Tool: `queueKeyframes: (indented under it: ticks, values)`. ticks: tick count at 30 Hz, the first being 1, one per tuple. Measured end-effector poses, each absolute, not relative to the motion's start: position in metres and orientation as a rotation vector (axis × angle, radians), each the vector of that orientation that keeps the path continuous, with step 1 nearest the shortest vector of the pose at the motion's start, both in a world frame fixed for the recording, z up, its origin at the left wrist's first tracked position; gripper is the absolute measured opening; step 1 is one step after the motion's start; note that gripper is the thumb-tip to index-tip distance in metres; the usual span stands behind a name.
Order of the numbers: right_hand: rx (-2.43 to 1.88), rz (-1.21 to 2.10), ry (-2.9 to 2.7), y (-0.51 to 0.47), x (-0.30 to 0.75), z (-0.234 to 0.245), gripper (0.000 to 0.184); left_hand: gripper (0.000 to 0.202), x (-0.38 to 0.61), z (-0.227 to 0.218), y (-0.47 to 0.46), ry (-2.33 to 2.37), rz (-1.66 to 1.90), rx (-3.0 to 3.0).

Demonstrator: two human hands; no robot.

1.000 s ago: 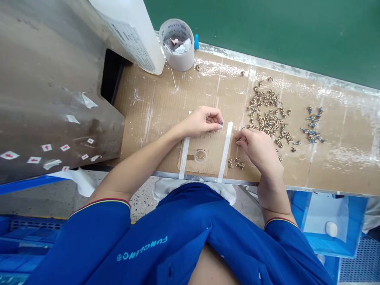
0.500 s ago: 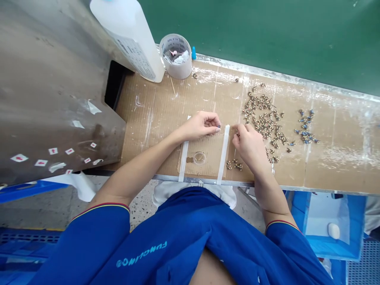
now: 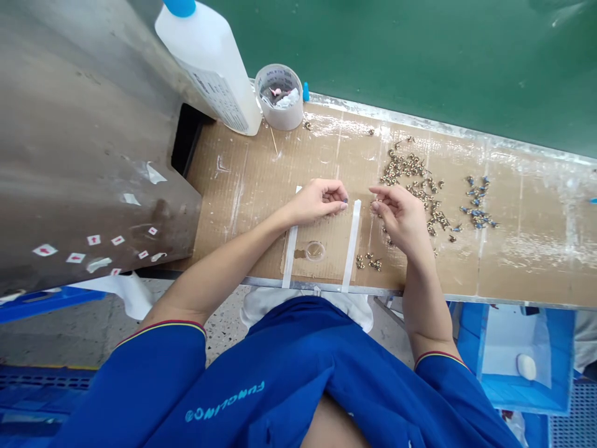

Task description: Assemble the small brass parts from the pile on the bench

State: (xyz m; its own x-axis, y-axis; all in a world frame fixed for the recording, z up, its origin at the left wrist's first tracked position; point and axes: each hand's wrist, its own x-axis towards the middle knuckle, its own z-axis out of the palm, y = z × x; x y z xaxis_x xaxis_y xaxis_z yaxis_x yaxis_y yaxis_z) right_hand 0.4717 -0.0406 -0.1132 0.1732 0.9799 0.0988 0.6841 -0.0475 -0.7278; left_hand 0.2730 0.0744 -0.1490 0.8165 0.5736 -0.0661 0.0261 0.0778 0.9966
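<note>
My left hand [image 3: 321, 200] is closed in a pinch above the top of the taped cardboard piece [image 3: 305, 231]. A small dark bluish piece [image 3: 345, 201] shows at its fingertips; its kind is too small to tell. My right hand [image 3: 402, 214] is at the left edge of a loose pile of small brass-coloured metal parts [image 3: 436, 214]. Its fingers are curled towards the thumb, and what lies between them I cannot make out. A small round clear dish [image 3: 315, 251] rests on the cardboard piece, below my left hand.
Blue-tipped metal parts [image 3: 478, 214] lie right of the pile; a few brass ones [image 3: 373, 262] sit near the front edge. At the back left stand a white bottle [image 3: 214, 74] and a tape-roll cup [image 3: 285, 118] with scraps. A metal housing [image 3: 102, 155] borders the left side.
My right hand has lifted slightly off the board by the pile and turned, its index finger now straighter. My left hand has stayed nearly in place. The view has shifted slightly.
</note>
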Motion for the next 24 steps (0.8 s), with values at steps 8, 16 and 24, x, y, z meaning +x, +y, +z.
queueKeyframes:
  ticks: [8, 16, 24]
  values:
    - [-1.612, 0.879, -1.237, -0.03, 0.464, -0.127, 0.012, 0.007, 0.275, -0.153, 0.071, 0.56, 0.564, 1.551]
    - [-1.536, 1.032, -1.073, -0.027, 0.459, -0.133, 0.035, 0.006, 0.275, -0.153, 0.067, 0.573, 0.628, 1.69]
    - [-1.613, 0.962, -1.11, -0.026, 0.453, -0.141, 0.03, 0.01, 0.277, -0.158, 0.066, 0.667, 0.622, 1.865]
